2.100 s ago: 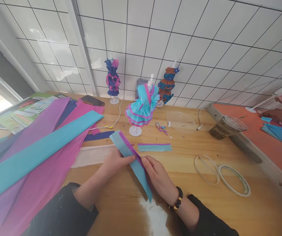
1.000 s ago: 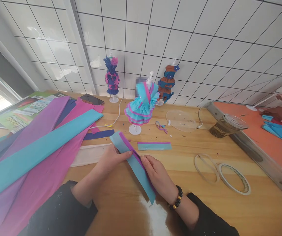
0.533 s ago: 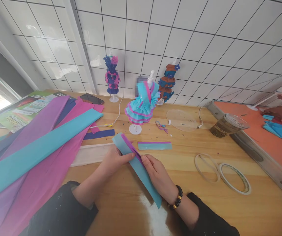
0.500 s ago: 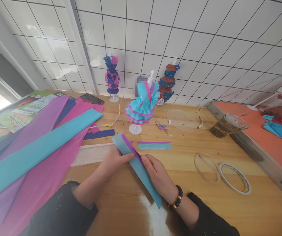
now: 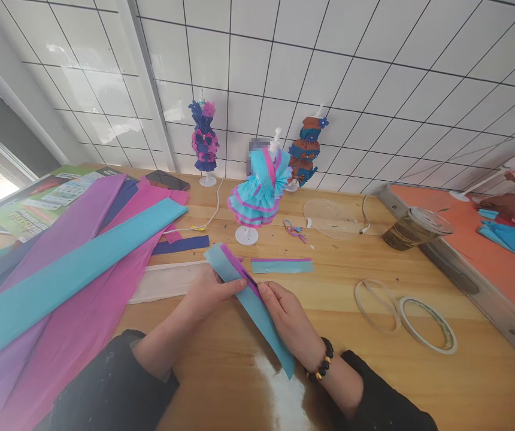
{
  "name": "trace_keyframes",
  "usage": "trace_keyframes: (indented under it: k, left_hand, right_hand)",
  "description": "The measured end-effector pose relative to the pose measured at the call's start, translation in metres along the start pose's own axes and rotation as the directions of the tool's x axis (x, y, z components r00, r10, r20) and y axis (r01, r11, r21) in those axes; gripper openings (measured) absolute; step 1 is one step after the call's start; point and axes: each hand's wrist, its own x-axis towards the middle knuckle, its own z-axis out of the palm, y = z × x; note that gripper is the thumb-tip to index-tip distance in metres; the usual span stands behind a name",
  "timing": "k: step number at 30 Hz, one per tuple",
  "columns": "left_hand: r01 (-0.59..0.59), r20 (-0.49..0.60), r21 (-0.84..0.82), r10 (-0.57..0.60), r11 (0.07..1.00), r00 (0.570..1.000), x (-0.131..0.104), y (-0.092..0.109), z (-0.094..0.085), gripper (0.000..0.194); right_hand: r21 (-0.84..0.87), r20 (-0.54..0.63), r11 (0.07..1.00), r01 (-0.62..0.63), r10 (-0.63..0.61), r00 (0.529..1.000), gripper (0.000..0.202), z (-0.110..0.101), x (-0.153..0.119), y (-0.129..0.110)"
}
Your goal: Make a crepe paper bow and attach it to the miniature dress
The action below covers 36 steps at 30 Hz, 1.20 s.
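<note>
A blue crepe paper strip (image 5: 264, 326) with a purple edging slants across the middle of the head view, held above the table. My left hand (image 5: 215, 293) grips its upper part, thumb on top and fingers behind. Lower down, my right hand (image 5: 284, 311) pinches the purple edge between thumb and forefinger. A thin dark line shows beside that thumb; whether it is a tool or a fold I cannot tell. Just beyond the hands lies a shorter blue strip with a purple edge (image 5: 282, 267). Behind it a small dress form in a blue ruffled dress (image 5: 257, 194) stands upright.
Large crepe paper sheets (image 5: 78, 263) cover the left side. Two more dressed forms, one navy and pink (image 5: 206, 140), one brown and teal (image 5: 306, 149), stand by the tiled wall. To the right are a tape roll (image 5: 450, 341), a lidded cup (image 5: 412, 229) and an orange surface (image 5: 437, 197).
Both hands keep nearly the same hold and position on the strip. The view has shifted very slightly.
</note>
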Motion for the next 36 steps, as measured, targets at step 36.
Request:
trace_keyframes:
  k: [36]
  left_hand:
    - [0.008,0.026,0.055,-0.01,0.998,1.0,0.004,-0.005,-0.004,0.049]
  right_hand:
    - [-0.016,-0.009,1.0,0.02,-0.02,1.0,0.034,0.0,0.0,0.0]
